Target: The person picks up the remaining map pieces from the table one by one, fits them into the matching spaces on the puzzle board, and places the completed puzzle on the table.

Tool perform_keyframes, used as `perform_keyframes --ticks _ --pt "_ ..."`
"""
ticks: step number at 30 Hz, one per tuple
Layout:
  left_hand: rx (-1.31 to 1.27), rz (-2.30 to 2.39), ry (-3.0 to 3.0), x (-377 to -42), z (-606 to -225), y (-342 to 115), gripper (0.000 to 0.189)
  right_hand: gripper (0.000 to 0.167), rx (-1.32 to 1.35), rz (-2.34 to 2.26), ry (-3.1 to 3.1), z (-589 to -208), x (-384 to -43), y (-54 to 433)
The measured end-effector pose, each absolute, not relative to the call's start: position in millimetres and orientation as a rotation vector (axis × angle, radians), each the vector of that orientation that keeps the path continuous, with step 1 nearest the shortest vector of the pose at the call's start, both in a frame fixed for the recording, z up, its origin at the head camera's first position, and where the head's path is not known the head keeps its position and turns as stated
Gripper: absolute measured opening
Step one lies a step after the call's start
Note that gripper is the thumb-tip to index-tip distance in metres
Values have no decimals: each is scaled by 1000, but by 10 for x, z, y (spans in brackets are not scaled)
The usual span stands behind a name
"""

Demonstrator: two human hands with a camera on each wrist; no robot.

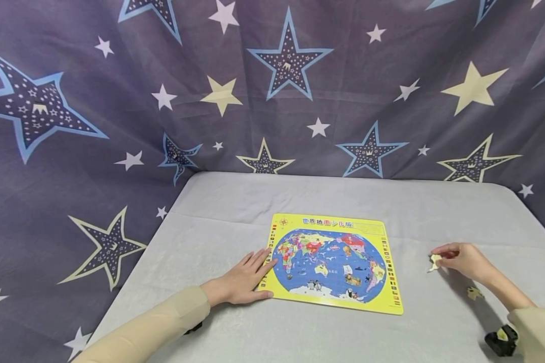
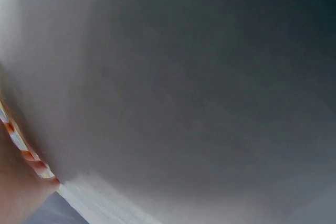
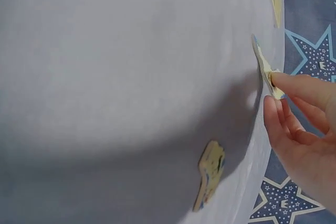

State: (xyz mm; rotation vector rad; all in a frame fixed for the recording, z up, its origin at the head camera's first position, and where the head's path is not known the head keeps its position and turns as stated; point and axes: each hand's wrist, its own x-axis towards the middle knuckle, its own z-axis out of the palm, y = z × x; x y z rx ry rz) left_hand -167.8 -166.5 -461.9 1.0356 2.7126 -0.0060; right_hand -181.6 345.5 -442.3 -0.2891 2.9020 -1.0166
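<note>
A yellow-bordered world map puzzle board lies flat on the table. My left hand rests at its left edge with the fingers spread over the border; in the left wrist view part of that hand shows against the board's edge. To the right of the board, my right hand pinches a small pale yellow puzzle piece between thumb and fingers. The right wrist view shows this piece edge-on, above the table. A second puzzle piece lies on the table below the right hand.
Grey-white cloth covers the table. Behind and to the left hangs a dark curtain printed with stars. A black device sits at the right wrist, beside the beige sleeve.
</note>
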Motion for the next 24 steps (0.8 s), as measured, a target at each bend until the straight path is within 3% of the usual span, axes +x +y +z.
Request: perform_keyframes --ticks 24 --pt "1042 -15 2718 -1683 -4641 -1671 81 23 -270 -1110 2832 -4276 -1865 3310"
